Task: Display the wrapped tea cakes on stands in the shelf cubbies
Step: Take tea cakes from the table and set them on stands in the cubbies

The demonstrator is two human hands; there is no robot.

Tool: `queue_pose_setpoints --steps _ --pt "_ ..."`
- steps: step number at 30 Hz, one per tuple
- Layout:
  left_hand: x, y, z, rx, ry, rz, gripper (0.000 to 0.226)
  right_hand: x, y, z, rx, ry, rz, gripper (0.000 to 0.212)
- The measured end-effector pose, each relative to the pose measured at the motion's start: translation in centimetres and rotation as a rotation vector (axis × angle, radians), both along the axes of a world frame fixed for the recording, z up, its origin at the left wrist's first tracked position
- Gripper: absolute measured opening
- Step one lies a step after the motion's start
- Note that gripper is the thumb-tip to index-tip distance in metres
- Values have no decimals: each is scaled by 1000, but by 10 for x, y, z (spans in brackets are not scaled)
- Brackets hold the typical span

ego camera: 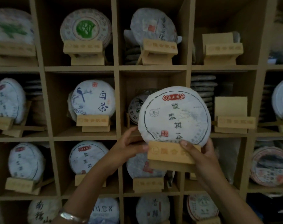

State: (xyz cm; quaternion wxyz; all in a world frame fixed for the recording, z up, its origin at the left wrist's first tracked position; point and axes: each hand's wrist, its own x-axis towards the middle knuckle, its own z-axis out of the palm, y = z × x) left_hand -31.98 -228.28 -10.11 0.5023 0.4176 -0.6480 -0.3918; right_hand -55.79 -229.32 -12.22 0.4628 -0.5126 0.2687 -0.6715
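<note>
Tea shop, display wall. Wooden shelf grid [116, 101] fills view, cubbies in rows. Most cubbies hold round paper-wrapped tea cake [93, 98] propped upright on small wooden stand [93, 122] with printed logo. Unwrapped dark cakes stacked flat [202, 92] at back of right cubby. Empty stands [231, 117] at right. Dim indoor light.
</note>
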Motion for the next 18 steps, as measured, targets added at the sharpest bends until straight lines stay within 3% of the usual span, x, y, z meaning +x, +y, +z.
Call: queue_pose_setpoints --steps 7,14,18 --pt "-19 -18 17 -106 86 -42 80 16 -21 40 -68 3 -22 79" --pt "-8 -32 33 -136 224 -26 60 38 -49 53 -83 -25 -2 65" --pt "2 -41 35 -147 223 6 59 47 -64 55 -102 -22 37 71"
